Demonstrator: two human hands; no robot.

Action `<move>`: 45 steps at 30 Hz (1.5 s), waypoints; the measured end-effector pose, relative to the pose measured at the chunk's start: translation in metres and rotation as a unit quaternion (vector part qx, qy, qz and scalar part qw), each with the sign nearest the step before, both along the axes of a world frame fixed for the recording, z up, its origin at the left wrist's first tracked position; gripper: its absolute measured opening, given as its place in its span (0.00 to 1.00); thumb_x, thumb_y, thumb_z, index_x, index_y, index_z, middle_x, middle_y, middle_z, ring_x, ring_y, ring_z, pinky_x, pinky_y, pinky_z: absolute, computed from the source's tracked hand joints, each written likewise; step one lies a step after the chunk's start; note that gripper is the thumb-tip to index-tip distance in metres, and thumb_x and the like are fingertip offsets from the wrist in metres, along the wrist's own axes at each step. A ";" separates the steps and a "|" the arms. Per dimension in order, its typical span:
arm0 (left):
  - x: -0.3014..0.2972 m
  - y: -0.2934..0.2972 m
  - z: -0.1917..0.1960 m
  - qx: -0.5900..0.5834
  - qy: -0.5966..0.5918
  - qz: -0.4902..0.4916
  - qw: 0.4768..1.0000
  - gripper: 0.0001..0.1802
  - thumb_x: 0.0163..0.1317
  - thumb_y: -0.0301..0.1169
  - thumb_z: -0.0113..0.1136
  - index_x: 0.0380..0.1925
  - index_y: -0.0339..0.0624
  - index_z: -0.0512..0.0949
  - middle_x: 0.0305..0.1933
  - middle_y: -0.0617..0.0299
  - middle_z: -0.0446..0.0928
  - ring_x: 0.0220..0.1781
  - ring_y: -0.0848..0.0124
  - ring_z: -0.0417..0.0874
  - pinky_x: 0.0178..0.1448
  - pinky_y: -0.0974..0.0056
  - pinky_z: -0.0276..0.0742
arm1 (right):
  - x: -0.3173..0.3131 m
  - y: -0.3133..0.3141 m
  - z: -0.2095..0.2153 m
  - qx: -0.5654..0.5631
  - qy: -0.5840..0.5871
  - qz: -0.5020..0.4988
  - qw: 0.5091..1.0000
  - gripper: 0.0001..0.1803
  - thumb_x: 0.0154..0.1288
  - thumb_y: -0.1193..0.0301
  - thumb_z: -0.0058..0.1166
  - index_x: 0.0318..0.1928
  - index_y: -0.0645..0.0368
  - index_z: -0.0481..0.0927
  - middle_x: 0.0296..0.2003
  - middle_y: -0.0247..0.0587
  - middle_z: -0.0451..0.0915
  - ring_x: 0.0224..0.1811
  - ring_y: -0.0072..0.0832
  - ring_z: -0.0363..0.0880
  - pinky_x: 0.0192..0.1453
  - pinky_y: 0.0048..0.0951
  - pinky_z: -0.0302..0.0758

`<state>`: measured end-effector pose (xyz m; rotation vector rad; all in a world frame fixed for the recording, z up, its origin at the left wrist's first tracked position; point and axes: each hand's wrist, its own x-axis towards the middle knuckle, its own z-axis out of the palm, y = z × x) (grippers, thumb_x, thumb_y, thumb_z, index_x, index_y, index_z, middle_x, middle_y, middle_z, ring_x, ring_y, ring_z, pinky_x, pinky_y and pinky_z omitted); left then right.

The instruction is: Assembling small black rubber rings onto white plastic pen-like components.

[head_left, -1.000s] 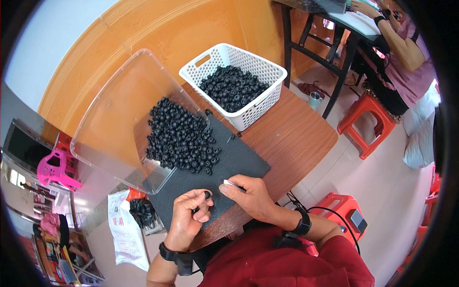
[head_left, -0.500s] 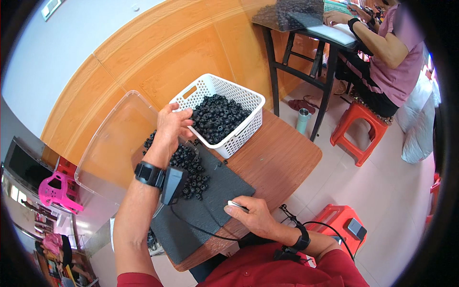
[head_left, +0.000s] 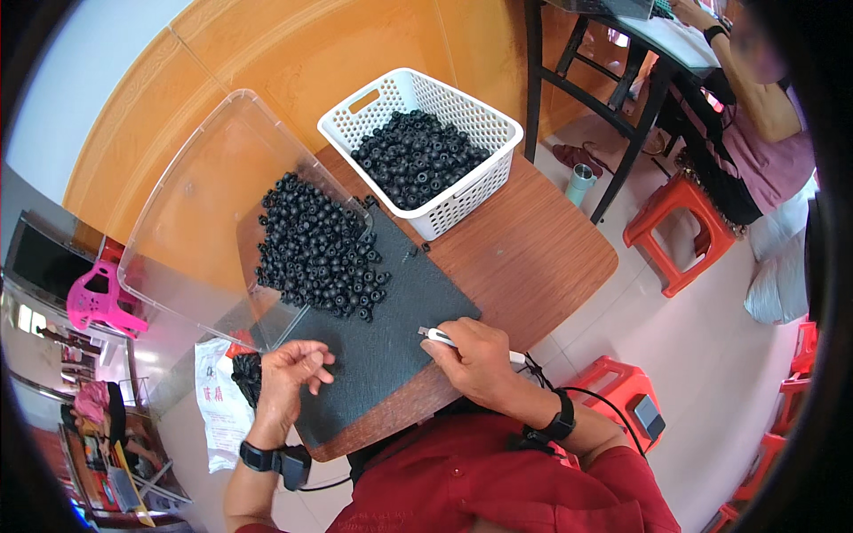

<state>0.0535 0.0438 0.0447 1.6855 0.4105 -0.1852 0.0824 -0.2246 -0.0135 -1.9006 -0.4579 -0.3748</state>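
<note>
My left hand [head_left: 295, 377] is over the near left edge of the dark mat [head_left: 373, 382]. Its fingers are loosely curled and somewhat apart, and I see nothing between them. In my right hand [head_left: 480, 357], closed above the mat's right edge, is a small white-handled cutter [head_left: 438, 336] with its short metal tip pointing left. Small black ring-like parts [head_left: 320, 249] with centre holes lie in a pile at the mat's far end, partly within a clear plastic bin [head_left: 191, 186] tipped on its side. More such parts fill much of a white perforated basket [head_left: 480, 191] behind.
Everything rests on a brown wooden table [head_left: 542, 266] against a wood-panelled wall. A white printed bag [head_left: 220, 409] lies beyond its left edge. Red stools [head_left: 613, 391] stand on the right. Another person sits at a black-legged table [head_left: 613, 102] at the upper right.
My left hand has drawn back from the basket's rim to the near left of the mat. My right hand stays closed on the cutter. The view has shifted, uncovering the pile.
</note>
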 end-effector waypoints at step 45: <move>-0.045 0.000 -0.078 -0.026 -0.170 0.017 0.985 0.10 0.57 0.24 0.62 0.39 0.33 0.79 0.32 0.61 0.80 0.25 0.79 0.77 0.22 0.78 0.65 | -0.014 0.026 -0.029 -0.268 -0.141 -0.060 0.951 0.12 0.57 0.70 0.60 0.26 0.63 0.71 0.23 0.52 0.76 0.24 0.48 0.77 0.26 0.44 0.73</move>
